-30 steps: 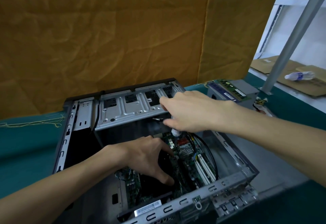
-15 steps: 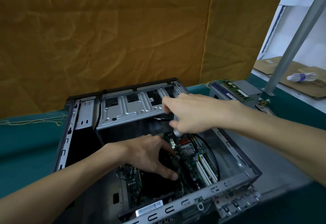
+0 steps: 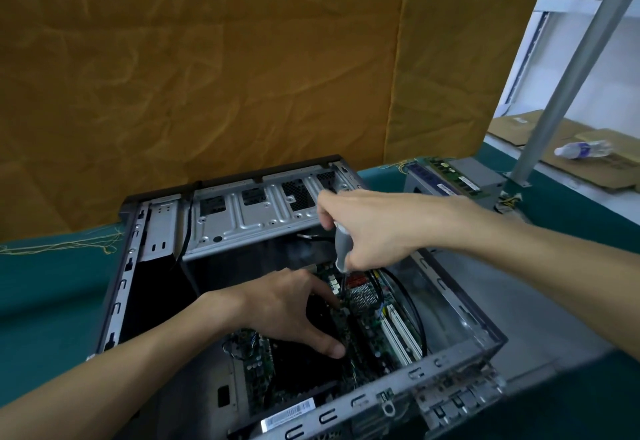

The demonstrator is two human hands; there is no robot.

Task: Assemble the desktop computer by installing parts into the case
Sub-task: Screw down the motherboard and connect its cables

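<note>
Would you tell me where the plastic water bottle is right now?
In the head view, the plastic water bottle lies on its side on flattened cardboard at the far right, beyond the power supply unit and just right of the slanted metal post.

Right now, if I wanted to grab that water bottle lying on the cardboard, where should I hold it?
Grip the bottle round its middle, coming from above. It lies on its side on the flat cardboard, so its round body faces up with open space all around.
</note>
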